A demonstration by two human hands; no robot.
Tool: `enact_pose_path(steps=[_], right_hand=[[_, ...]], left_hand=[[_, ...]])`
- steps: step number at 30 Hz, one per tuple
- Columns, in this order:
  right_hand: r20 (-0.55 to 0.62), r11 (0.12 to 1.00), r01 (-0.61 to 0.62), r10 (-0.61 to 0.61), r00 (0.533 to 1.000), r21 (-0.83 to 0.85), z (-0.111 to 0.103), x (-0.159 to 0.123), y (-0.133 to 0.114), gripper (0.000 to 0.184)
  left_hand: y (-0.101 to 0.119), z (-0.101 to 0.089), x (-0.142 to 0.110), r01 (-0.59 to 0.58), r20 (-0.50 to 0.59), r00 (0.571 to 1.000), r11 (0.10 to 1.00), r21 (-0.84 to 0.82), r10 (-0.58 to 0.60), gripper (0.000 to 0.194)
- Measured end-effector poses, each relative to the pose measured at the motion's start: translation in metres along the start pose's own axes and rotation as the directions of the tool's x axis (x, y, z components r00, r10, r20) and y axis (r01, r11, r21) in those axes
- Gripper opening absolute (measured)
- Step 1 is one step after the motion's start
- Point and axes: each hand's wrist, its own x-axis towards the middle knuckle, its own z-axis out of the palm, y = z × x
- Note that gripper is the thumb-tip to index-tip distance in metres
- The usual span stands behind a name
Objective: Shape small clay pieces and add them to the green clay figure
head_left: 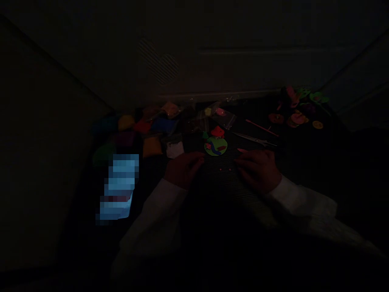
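Note:
The scene is very dark. My left hand (185, 168) is closed in a pinch, thumb and forefinger close together; whatever lies between them is too small and dim to make out. Opposite it, my right hand (259, 168) points its bent, gathered fingers left, and what they hold, if anything, is hidden. Two tiny pink balls (220, 169) lie on the dark ribbed mat (212, 186) between the hands. Just beyond is a round green clay piece (221, 142) with blue and brown shapes and a red-topped figure (218, 131). A pink pointed tool (242, 150) shows behind my right fingers.
Scissors (258, 140) and a thin pink stick (261, 127) lie beyond my right hand. Bags of coloured clay (152, 146) spread across the left and back. Clay pieces (298, 118) cluster back right. A lit, pixelated screen (121, 182) glows on the left.

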Motion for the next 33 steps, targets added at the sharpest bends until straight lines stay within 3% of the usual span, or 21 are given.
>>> enact_pose_path(steps=[8, 15, 20, 33], right_hand=[[0.015, 0.999, -0.026, 0.025, 1.0, 0.027, -0.0088, -0.0075, 0.0001, 0.027], [0.036, 1.0, 0.002, -0.001, 0.999, -0.02, -0.0054, -0.0066, 0.003, 0.024], [-0.007, 0.998, -0.057, 0.057, 0.998, -0.031, -0.0024, -0.0043, 0.0035, 0.015], [-0.02, 0.997, -0.076, 0.076, 0.997, 0.014, -0.0073, -0.006, -0.0023, 0.022]], left_hand=[[0.0033, -0.0027, 0.0003, 0.035, -0.072, 0.997, 0.997, 0.072, -0.029, 0.019], [0.0007, 0.0001, -0.0008, -0.093, -0.084, 0.991, 0.986, 0.141, 0.106, 0.018], [-0.0012, 0.0014, -0.001, -0.103, -0.082, 0.99, 0.981, 0.167, 0.118, 0.018], [-0.0051, 0.0035, 0.0023, -0.187, -0.093, 0.972, 0.953, 0.238, 0.214, 0.014]])
